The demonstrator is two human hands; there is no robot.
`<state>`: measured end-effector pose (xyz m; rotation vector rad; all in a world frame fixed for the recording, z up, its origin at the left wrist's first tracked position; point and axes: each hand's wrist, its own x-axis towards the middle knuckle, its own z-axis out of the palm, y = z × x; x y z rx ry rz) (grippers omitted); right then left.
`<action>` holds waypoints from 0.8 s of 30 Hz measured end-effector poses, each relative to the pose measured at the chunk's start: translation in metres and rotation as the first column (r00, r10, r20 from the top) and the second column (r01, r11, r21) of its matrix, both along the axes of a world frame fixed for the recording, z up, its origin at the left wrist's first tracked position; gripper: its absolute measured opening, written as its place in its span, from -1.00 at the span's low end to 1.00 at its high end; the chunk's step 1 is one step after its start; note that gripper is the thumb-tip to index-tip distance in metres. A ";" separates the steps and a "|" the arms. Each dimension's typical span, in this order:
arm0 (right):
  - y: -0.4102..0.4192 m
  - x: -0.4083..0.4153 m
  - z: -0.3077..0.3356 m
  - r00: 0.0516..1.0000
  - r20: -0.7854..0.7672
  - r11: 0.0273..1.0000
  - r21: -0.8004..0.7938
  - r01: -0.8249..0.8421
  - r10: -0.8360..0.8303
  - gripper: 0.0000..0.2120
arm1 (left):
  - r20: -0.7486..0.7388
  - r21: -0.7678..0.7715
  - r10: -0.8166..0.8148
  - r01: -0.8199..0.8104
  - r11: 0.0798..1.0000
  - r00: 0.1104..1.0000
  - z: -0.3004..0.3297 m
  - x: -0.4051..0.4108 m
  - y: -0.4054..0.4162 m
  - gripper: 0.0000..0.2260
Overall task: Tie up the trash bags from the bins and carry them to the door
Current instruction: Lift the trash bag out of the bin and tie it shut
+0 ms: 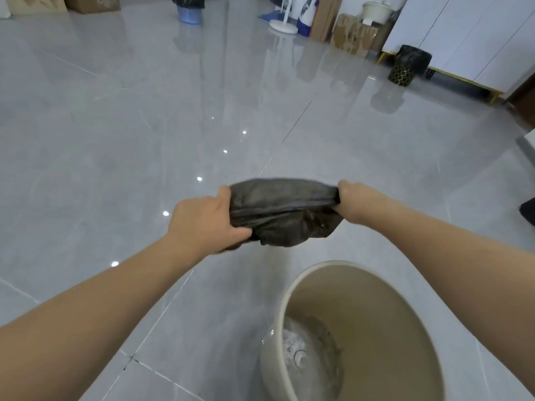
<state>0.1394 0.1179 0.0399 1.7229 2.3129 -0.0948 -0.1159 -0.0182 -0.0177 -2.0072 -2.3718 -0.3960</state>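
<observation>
The left hand (207, 219) and right hand (354, 202) each clench one end of a dark grey, crinkled plastic trash bag (282, 214), stretching its gathered top taut between them above the glossy grey tiled floor (115, 140). Directly below stands a smooth, round beige bin (385, 319). A black-lined perforated bin (408, 66) sits near the floor's far right edge.

Trash bag (278, 215) thin plastic; floor (144, 140) glossy tile
</observation>
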 end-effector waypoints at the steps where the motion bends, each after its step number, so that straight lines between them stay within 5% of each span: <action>1: -0.002 0.004 -0.008 0.996 0.083 0.999 -0.033 -0.018 0.021 -0.79 | 0.077 -0.130 0.017 -0.007 0.992 0.997 -0.015 0.000 -0.006 -0.40; 3: -0.006 0.006 -0.020 0.953 0.292 0.992 -0.113 -0.047 0.078 -0.71 | 0.309 -0.441 0.078 0.070 0.895 0.948 -0.036 -0.004 -0.017 -0.33; 5: -0.007 0.004 -0.024 0.875 0.471 0.977 -0.211 -0.014 0.115 -0.61 | 0.375 -0.645 0.110 0.174 0.744 0.921 -0.046 -0.008 -0.026 -0.32; 7: -0.008 -0.001 -0.023 0.837 0.541 0.922 -0.361 0.140 0.084 -0.53 | 0.208 -0.756 0.055 0.124 0.643 0.977 -0.054 -0.008 -0.032 -0.60; 10: -0.002 -0.006 -0.015 0.859 0.495 0.653 -0.610 0.450 -0.129 -0.45 | -0.027 -0.755 0.051 -0.054 0.653 0.998 -0.056 -0.002 -0.031 -0.94; 12: 0.008 -0.007 -0.008 0.876 0.411 0.490 -0.727 0.481 -0.252 -0.44 | -0.117 -0.704 0.076 -0.136 0.697 0.990 -0.055 -0.002 -0.026 -0.90; 15: 0.024 -0.001 0.002 0.839 0.095 0.331 -0.890 0.313 -0.536 -0.61 | -0.066 -0.546 0.203 -0.205 0.812 0.977 -0.057 -0.005 -0.022 -0.89; 19: 0.028 -0.003 0.014 0.587 -0.275 0.307 -0.951 -0.047 -0.761 -0.75 | 0.232 -0.229 0.377 -0.327 0.917 0.896 -0.057 -0.015 -0.019 -0.98; 22: 0.027 -0.017 0.019 0.318 -0.438 0.354 -0.889 -0.289 -0.841 -0.79 | 0.581 -0.014 0.393 -0.474 0.881 0.713 -0.039 -0.020 -0.006 -0.89; 24: 0.028 -0.030 0.022 0.105 -0.483 0.405 -0.819 -0.407 -0.870 -0.80 | 0.647 0.178 0.304 -0.526 0.832 0.699 -0.027 -0.019 -0.001 -0.84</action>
